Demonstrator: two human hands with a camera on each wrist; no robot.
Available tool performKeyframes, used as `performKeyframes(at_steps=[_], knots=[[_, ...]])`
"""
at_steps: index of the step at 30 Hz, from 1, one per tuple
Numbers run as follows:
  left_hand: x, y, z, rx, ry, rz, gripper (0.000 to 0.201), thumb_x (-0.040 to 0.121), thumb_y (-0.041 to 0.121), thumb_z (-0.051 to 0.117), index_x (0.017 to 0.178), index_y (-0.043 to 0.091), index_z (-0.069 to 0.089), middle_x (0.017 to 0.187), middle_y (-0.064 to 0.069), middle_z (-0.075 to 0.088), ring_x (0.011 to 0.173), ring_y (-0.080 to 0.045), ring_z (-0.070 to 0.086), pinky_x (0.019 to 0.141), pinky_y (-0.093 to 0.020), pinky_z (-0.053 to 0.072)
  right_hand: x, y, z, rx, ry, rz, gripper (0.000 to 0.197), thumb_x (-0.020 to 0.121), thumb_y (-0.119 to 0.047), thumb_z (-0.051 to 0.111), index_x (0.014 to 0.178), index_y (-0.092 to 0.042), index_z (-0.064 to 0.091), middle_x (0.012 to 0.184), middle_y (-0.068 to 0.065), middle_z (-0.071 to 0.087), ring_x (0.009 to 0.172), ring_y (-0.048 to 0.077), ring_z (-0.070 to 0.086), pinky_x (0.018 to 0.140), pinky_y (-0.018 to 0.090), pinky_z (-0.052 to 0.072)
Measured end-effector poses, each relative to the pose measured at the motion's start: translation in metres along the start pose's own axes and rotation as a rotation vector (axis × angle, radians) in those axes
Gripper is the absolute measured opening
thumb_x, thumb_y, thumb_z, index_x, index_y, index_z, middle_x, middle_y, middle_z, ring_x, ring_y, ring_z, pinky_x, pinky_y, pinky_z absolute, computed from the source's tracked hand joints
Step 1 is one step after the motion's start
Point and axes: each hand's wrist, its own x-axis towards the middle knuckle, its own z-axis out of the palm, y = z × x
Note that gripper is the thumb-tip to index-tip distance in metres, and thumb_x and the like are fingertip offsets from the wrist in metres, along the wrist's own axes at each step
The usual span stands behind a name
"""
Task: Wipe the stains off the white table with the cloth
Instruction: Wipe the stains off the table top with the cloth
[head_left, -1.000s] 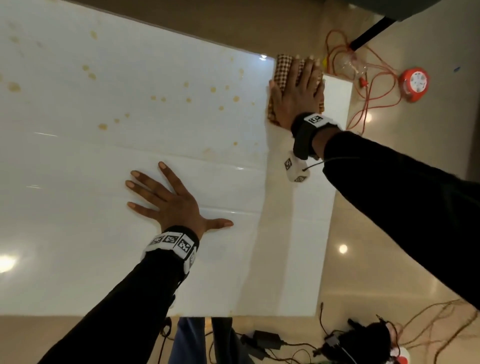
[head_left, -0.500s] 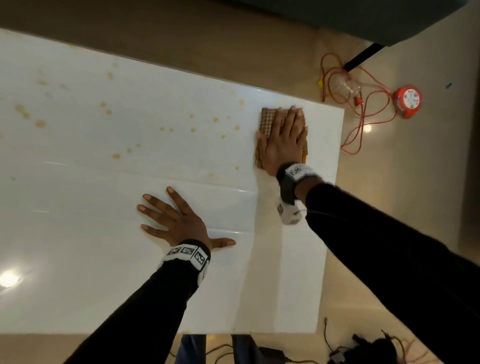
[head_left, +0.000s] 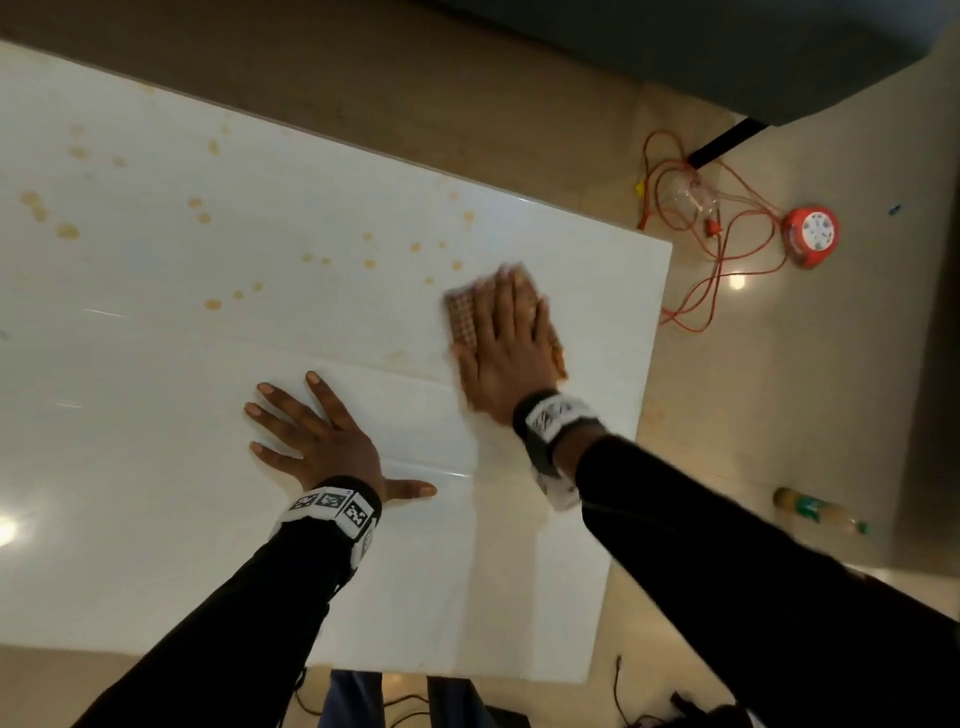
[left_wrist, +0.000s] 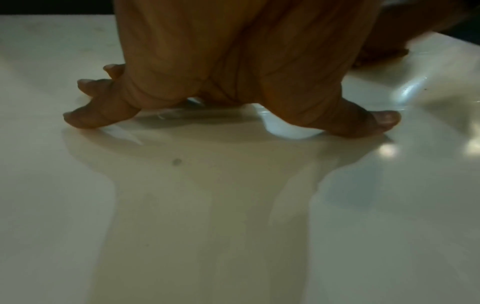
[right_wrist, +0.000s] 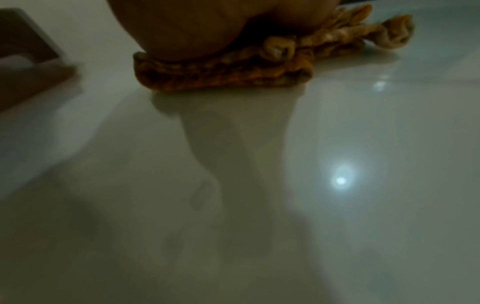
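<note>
On the white bench (head_left: 156, 519), the right hand (head_left: 506, 353) presses flat, fingers straight, on the checked cloth (head_left: 462, 322). The left hand (head_left: 322, 441) rests open with spread fingers; brown stains (head_left: 213, 304) lie beyond

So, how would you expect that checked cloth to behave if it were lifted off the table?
The cloth would probably droop: its edges bunch into soft folds under the right hand. It looks light and likely slides easily on the glossy table.

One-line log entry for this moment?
right hand flat on cloth, wiping | left hand braced flat on table | stains remain
</note>
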Motion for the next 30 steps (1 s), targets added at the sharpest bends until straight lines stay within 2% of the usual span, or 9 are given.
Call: performKeyframes(at_steps=[3, 5, 8, 12, 14, 18, 21, 26, 30], knots=[[-0.001, 0.001, 0.003, -0.003, 0.012, 0.008, 0.202, 0.001, 0.092, 0.069, 0.146, 0.003, -0.039, 0.151, -0.04, -0.032, 0.144, -0.057, -0.022, 0.115, -0.073, 0.01, 0.081, 0.038, -0.035, 0.067, 0.033, 0.215, 0.08, 0.105, -0.056, 0.018, 0.166, -0.005, 0.005, 0.173, 0.025, -0.002, 0.16, 0.042, -0.004, 0.126, 0.065, 0.005], [-0.002, 0.001, 0.002, -0.002, 0.009, -0.004, 0.202, 0.001, 0.09, 0.071, 0.145, 0.004, -0.042, 0.15, -0.039, -0.034, 0.144, -0.056, -0.024, 0.115, -0.073, 0.009, 0.094, 0.058, -0.041, 0.096, 0.048, 0.3, 0.08, 0.106, -0.059, 0.016, 0.166, -0.008, 0.004, 0.173, 0.024, -0.003, 0.161, 0.041, -0.005, 0.125, 0.066, 0.007], [-0.001, 0.001, 0.001, 0.002, -0.004, -0.008, 0.202, 0.0, 0.09, 0.071, 0.143, 0.005, -0.044, 0.149, -0.039, -0.037, 0.143, -0.056, -0.026, 0.115, -0.073, 0.009, 0.03, 0.06, -0.02, 0.081, 0.072, 0.299, 0.081, 0.105, -0.058, 0.014, 0.166, -0.006, 0.008, 0.173, 0.024, 0.0, 0.161, 0.041, -0.003, 0.124, 0.068, 0.008], [-0.002, 0.002, 0.002, 0.003, -0.012, -0.004, 0.204, -0.003, 0.09, 0.07, 0.142, 0.005, -0.045, 0.149, -0.038, -0.038, 0.143, -0.055, -0.027, 0.115, -0.072, 0.009, -0.075, 0.074, 0.007, 0.082, 0.028, 0.19, 0.08, 0.105, -0.058, 0.025, 0.167, -0.01, 0.006, 0.174, 0.018, -0.005, 0.161, 0.036, -0.008, 0.127, 0.063, 0.004], [-0.001, 0.003, 0.001, 0.003, -0.009, -0.009, 0.204, -0.004, 0.091, 0.067, 0.142, 0.005, -0.045, 0.149, -0.039, -0.038, 0.143, -0.055, -0.027, 0.116, -0.072, 0.01, -0.055, 0.097, 0.0, 0.091, 0.041, 0.208, 0.083, 0.103, -0.062, 0.028, 0.168, -0.015, 0.007, 0.175, 0.015, -0.004, 0.162, 0.034, -0.006, 0.129, 0.061, 0.002], [0.001, 0.002, 0.006, 0.011, 0.022, 0.006, 0.203, -0.002, 0.091, 0.068, 0.143, 0.005, -0.045, 0.149, -0.038, -0.037, 0.144, -0.055, -0.026, 0.116, -0.071, 0.009, 0.033, 0.144, -0.029, 0.143, 0.115, 0.429, 0.082, 0.102, -0.066, 0.025, 0.167, -0.017, 0.012, 0.175, 0.017, 0.002, 0.162, 0.036, 0.001, 0.127, 0.064, 0.009], [0.0, 0.001, 0.006, 0.016, 0.037, 0.005, 0.202, 0.0, 0.091, 0.07, 0.143, 0.004, -0.044, 0.149, -0.039, -0.037, 0.144, -0.055, -0.025, 0.116, -0.071, 0.01, 0.045, 0.162, -0.031, 0.172, 0.109, 0.462, 0.079, 0.105, -0.063, 0.023, 0.167, -0.016, 0.009, 0.175, 0.016, -0.001, 0.161, 0.036, -0.001, 0.127, 0.065, 0.01], [-0.001, 0.003, 0.001, 0.021, 0.02, -0.011, 0.202, 0.002, 0.093, 0.067, 0.142, 0.0, -0.044, 0.148, -0.042, -0.035, 0.143, -0.059, -0.022, 0.115, -0.071, 0.014, -0.067, 0.102, 0.014, 0.108, 0.096, 0.428, 0.081, 0.104, -0.057, 0.025, 0.166, -0.008, 0.009, 0.174, 0.022, 0.0, 0.161, 0.041, 0.001, 0.123, 0.067, 0.018], [-0.001, 0.001, 0.002, 0.011, 0.012, 0.011, 0.2, 0.004, 0.095, 0.065, 0.142, -0.002, -0.042, 0.147, -0.045, -0.034, 0.142, -0.061, -0.021, 0.114, -0.073, 0.015, -0.132, 0.016, 0.039, 0.054, -0.016, 0.057, 0.079, 0.107, -0.057, 0.02, 0.166, -0.006, 0.01, 0.173, 0.024, -0.001, 0.161, 0.04, -0.005, 0.125, 0.068, 0.01]])
